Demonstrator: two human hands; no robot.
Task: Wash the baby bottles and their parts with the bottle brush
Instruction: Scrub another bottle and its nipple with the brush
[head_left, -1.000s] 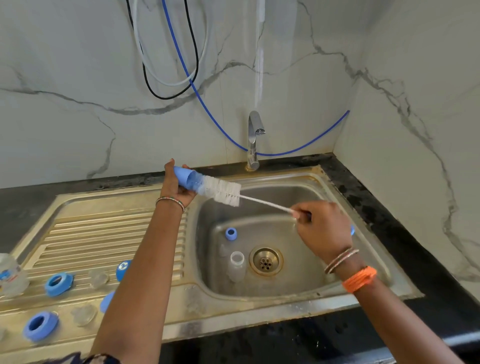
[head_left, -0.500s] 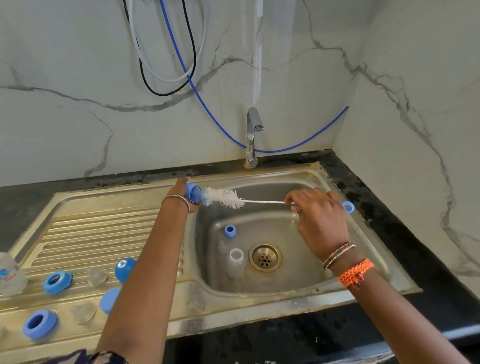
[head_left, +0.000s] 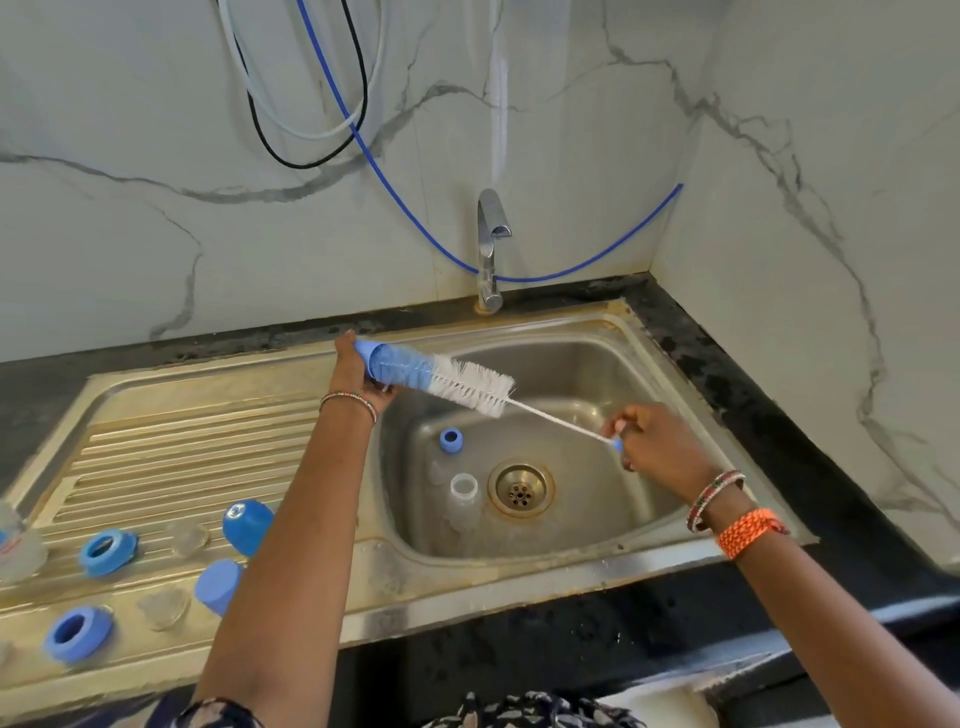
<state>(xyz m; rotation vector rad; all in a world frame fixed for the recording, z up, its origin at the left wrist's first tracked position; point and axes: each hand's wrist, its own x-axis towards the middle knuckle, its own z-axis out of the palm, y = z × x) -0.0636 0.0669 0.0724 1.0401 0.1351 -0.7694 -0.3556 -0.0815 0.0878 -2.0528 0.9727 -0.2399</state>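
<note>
Scrubbing a blue cap over the sink with the bottle brush.

My left hand (head_left: 358, 371) grips the blue cap (head_left: 397, 364) above the back left corner of the basin, its open end facing right, with the white bristles of the bottle brush (head_left: 470, 387) partly pushed inside. My right hand (head_left: 662, 447) pinches the thin handle near its blue end, above the right side of the sink (head_left: 675, 364). In the basin, a clear bottle (head_left: 462, 499) lies just left of the drain (head_left: 520, 487), with a small blue ring (head_left: 451, 439) behind it. On the ribbed draining board (head_left: 182, 447) at the left sit blue collars (head_left: 106, 552), blue lids (head_left: 247, 525) and clear teats (head_left: 188, 538).
</note>
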